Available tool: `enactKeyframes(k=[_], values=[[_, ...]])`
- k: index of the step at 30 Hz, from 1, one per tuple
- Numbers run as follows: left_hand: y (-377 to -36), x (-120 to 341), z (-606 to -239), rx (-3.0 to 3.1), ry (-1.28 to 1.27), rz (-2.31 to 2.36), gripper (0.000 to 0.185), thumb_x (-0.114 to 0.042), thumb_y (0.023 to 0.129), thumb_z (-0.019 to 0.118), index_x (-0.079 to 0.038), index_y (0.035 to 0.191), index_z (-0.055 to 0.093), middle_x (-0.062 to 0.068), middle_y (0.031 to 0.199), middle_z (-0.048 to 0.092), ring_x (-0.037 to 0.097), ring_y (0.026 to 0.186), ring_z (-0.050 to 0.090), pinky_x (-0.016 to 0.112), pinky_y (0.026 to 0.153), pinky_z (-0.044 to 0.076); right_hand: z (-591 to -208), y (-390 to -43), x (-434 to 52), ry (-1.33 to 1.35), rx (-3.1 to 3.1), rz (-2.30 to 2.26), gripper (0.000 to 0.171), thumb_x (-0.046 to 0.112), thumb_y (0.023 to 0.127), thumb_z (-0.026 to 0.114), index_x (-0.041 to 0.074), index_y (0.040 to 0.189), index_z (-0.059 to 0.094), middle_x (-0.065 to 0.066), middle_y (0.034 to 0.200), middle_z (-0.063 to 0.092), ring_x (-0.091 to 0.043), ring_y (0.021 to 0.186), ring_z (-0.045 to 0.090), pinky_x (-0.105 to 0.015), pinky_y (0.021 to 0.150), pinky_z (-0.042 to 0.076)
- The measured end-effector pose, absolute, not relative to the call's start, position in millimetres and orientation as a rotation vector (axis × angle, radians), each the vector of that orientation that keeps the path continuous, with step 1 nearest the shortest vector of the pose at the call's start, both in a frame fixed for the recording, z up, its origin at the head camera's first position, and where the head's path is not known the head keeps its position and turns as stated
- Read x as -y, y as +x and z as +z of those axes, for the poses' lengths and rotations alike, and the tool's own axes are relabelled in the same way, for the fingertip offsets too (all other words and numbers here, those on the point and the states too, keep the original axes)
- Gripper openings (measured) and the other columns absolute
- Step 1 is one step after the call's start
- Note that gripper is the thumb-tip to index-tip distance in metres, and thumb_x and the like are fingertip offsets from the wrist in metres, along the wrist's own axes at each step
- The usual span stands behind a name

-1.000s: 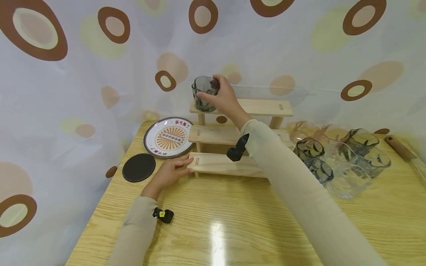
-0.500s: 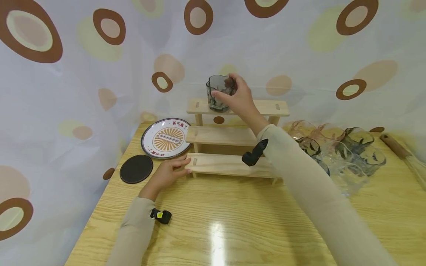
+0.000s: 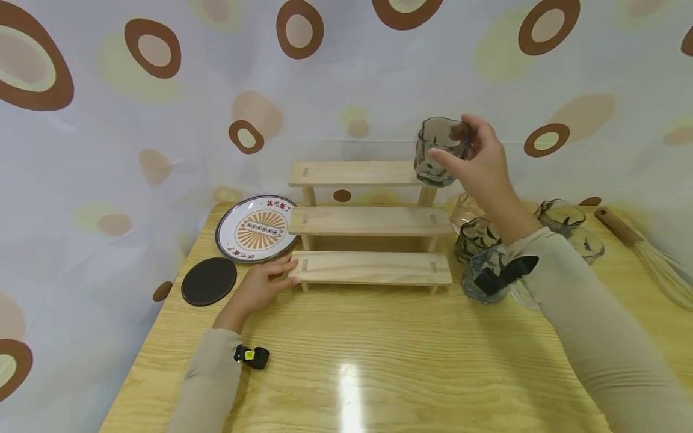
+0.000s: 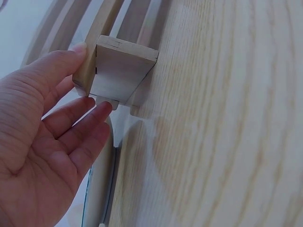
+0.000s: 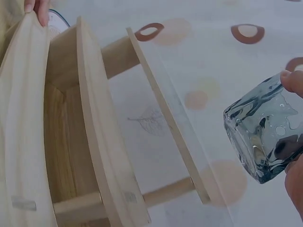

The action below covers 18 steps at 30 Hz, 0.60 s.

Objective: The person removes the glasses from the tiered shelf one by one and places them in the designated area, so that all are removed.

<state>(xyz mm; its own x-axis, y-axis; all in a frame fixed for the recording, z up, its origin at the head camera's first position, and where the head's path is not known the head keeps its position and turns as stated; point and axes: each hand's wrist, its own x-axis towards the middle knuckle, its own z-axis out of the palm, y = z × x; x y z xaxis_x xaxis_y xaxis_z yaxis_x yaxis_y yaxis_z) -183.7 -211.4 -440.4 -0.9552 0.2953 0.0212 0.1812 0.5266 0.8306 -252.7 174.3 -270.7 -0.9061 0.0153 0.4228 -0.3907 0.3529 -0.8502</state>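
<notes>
While pinching the smoky grey glass [image 3: 436, 151] by its rim in the right hand [image 3: 483, 161], just off the right end of the stepped wooden rack's [image 3: 368, 267] top tier, keep it level. Keep the left hand [image 3: 258, 287], fingers straight, pressed against the bottom step's left end to steady the rack, and mind the glasses [image 3: 482, 252] clustered right of it.

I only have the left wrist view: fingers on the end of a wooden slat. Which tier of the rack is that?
Observer: The lowest step of the wooden rack; the left hand touches its left end.
Operator: What is the other hand doing?
Observer: The right hand holds a grey glass in the air, past the top shelf's right end.
Operator: Anything beside my hand?
Observer: A dark coaster lies just to its left, and a patterned plate behind.
</notes>
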Motion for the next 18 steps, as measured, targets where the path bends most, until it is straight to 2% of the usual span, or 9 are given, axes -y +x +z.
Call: enactKeyframes(k=[5,8,13,18], values=[[-183,211,-441,-2.645,0.407,1.395,0.048,-0.021,0.087,0.070,-0.007,0.131,0.057,0.011,0.145,0.041,0.028,0.127,0.046,0.036,0.102,0.044,-274,-235,-222,0.237,2.191,1.555,0.067,0.010,0.084,0.071,0.007,0.142,0.036,0.006,0.117,0.051,-0.009,0.111,0.046,-0.012,0.093,0.040],[-183,211,-442,-2.646,0.391,1.394,0.048,-0.020,0.087,0.070,-0.008,0.131,0.057,0.011,0.145,0.041,0.027,0.128,0.045,0.036,0.102,0.043,-280,-223,-249,0.160,2.182,1.514,0.064,0.010,0.085,0.070,0.009,0.141,0.038,0.008,0.115,0.050,-0.007,0.110,0.047,-0.010,0.086,0.040],[-182,210,-442,-2.646,0.382,1.403,0.046,-0.019,0.087,0.069,-0.007,0.130,0.057,0.011,0.145,0.041,0.027,0.129,0.043,0.036,0.103,0.043,-294,-198,-289,0.064,2.103,1.588,0.064,0.005,0.085,0.069,0.011,0.141,0.039,0.006,0.116,0.050,-0.005,0.107,0.047,-0.009,0.077,0.040],[-177,203,-429,-2.636,0.378,1.402,0.044,-0.011,0.089,0.067,0.000,0.130,0.055,0.018,0.144,0.039,0.032,0.129,0.042,0.040,0.103,0.042,-307,-178,-322,-0.095,2.111,1.506,0.066,0.005,0.087,0.067,0.012,0.143,0.034,0.011,0.116,0.049,0.000,0.101,0.045,-0.008,0.078,0.038]])
